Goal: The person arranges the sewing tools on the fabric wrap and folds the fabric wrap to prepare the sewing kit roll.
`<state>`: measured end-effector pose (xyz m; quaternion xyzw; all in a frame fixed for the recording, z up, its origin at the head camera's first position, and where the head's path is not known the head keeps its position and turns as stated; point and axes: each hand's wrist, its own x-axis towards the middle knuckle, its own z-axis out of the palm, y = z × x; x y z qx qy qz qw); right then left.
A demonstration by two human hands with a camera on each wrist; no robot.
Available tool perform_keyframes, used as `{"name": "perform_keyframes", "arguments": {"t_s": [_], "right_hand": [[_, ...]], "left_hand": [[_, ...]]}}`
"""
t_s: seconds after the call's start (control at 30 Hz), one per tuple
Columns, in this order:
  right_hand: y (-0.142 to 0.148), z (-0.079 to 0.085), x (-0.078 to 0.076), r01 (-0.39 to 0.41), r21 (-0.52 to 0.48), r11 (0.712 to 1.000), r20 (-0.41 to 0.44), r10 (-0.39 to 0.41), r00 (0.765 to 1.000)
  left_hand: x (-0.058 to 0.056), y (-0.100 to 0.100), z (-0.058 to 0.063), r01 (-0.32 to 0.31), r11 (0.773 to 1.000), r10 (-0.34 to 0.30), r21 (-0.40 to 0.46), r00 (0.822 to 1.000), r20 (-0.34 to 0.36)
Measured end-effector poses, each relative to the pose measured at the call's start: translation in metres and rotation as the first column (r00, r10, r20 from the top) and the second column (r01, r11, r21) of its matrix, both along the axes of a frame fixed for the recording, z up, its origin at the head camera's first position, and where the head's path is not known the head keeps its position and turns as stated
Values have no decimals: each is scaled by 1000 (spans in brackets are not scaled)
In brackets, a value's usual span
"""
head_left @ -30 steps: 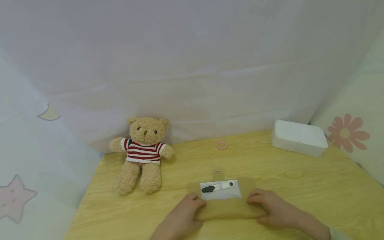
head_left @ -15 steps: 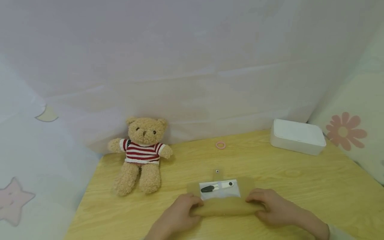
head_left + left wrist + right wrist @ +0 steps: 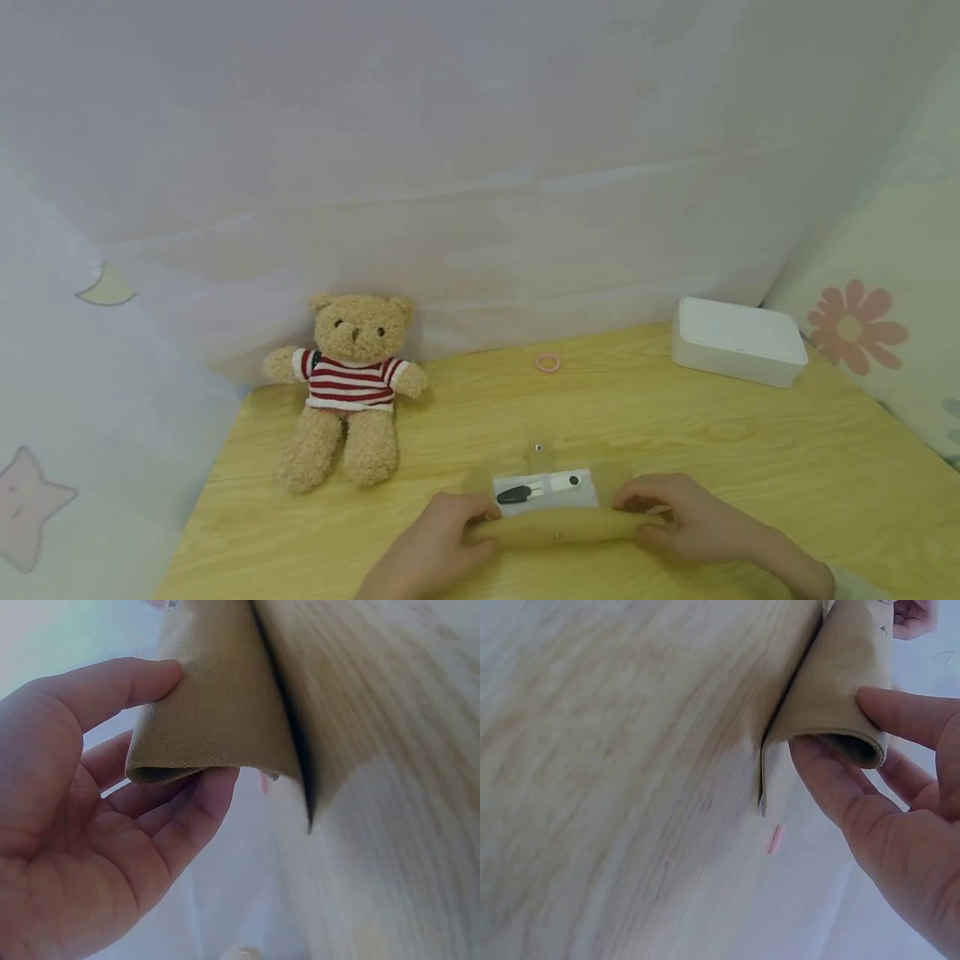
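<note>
A tan fabric roll-up pouch [image 3: 555,527] lies near the table's front, its near part rolled over into a fold. In the left wrist view my left hand [image 3: 112,772] pinches one end of the fold [image 3: 217,712], thumb on top and fingers beneath. At the other end my right hand [image 3: 900,795] pinches the fold [image 3: 832,705] likewise, and its open, looped edge shows. Beyond the fold, white thread snips [image 3: 540,488] with a black tip cover rest on a pale panel of the pouch. A tab with a metal snap [image 3: 538,448] sticks out at the far side.
A teddy bear [image 3: 351,387] in a striped shirt sits at the back left of the wooden table [image 3: 720,433]. A pink ring [image 3: 547,362] lies at the back middle. At the back right stands a white box [image 3: 738,342], close to the cloth backdrop [image 3: 480,250].
Both hands have rolled the pouch's near part up into a narrower, rounder fold. The panel with the snips and the snap tab now sit slightly nearer to me.
</note>
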<state>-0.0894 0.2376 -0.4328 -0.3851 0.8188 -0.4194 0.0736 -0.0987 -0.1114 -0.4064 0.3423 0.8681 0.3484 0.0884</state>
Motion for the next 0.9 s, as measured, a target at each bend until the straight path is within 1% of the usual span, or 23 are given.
{"name": "perform_keyframes", "arguments": {"t_s": [0.07, 0.17, 0.27, 0.37, 0.47, 0.53, 0.57, 0.63, 0.67, 0.8, 0.9], "right_hand": [[2, 2, 0, 1, 0, 1000, 66, -1, 998], [4, 5, -1, -1, 0, 1000, 131, 1, 991], [4, 5, -2, -7, -11, 1000, 141, 9, 990], [4, 5, -4, -6, -55, 998, 156, 14, 988], [3, 4, -5, 24, -95, 995, 190, -5, 982], [3, 3, -6, 55, -100, 994, 211, -33, 977], [3, 2, -7, 73, -96, 993, 217, -50, 975], [2, 0, -9, 103, -84, 991, 218, -83, 972], [2, -2, -10, 118, -75, 990, 208, -100, 973], [0, -7, -15, 145, -42, 988, 165, -136, 977], [-1, -8, -18, 152, -25, 988, 169, -145, 975]], "left_hand": [[1, -2, 3, 7, 1000, -7, 14, 999, 41], [1, -4, 6, -9, 1000, 6, 23, 995, 104], [3, -5, 8, -42, 999, 38, 29, 991, 127], [3, -5, 9, -90, 995, 83, 37, 985, 153], [2, -6, 8, -139, 990, 129, 38, 973, 191], [0, -6, 7, -158, 987, 149, 32, 969, 199], [-1, -7, 6, -163, 986, 153, 29, 966, 206], [-3, -7, 3, -163, 986, 155, 26, 968, 199], [-3, -8, 2, -163, 986, 155, 24, 967, 201], [-7, -9, -4, -167, 986, 161, 10, 963, 218], [-9, -10, -7, -175, 985, 172, -7, 958, 229]]}}
